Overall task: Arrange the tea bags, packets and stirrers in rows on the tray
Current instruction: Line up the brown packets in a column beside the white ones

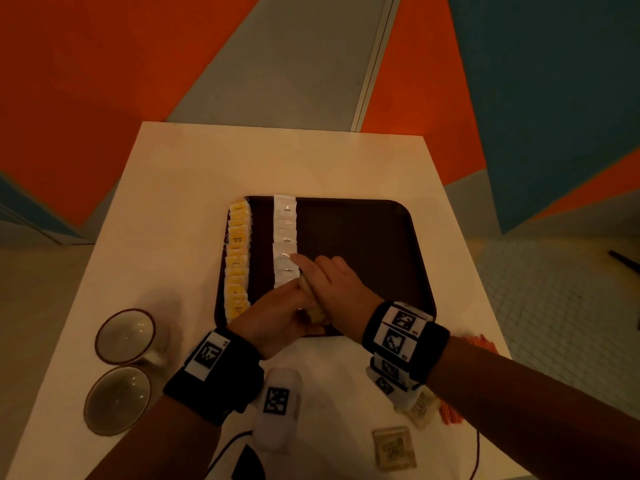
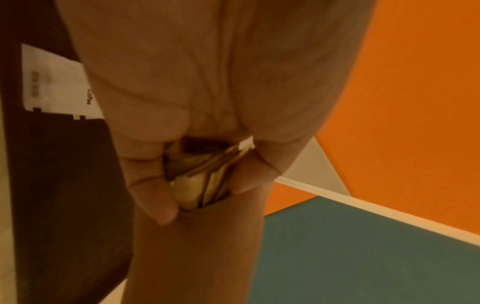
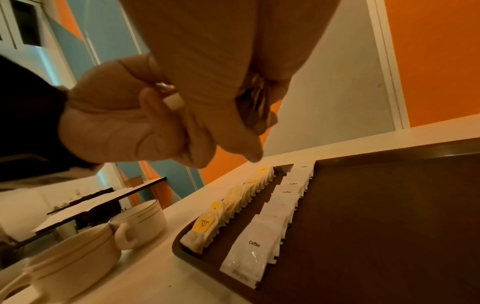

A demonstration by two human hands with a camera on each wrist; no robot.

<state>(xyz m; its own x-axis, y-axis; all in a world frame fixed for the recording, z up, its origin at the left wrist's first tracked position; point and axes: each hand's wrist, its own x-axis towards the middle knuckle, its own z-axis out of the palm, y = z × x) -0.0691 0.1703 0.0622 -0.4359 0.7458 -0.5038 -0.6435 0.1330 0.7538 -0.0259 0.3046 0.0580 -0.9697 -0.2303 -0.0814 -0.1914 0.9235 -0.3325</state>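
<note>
Brown tray (image 1: 363, 237) carries two rows running away from the person: tea bags (image 1: 237, 261) at its left edge, white coffee packets (image 1: 285, 237) beside them. Both hands meet over the near end of the coffee row, left hand (image 1: 277, 317) and right hand (image 1: 332, 285) together clenched round a stack of tan packets (image 2: 197, 181). Bare tray lies just right of the fingers, nearer the right hand, so the next row likely starts there.

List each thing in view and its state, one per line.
tray: right half bare
tea bags: in a row, left edge
coffee packets: second row
brown packets: stack gripped by both hands
left hand: gripping
right hand: gripping
cups: off tray
</note>
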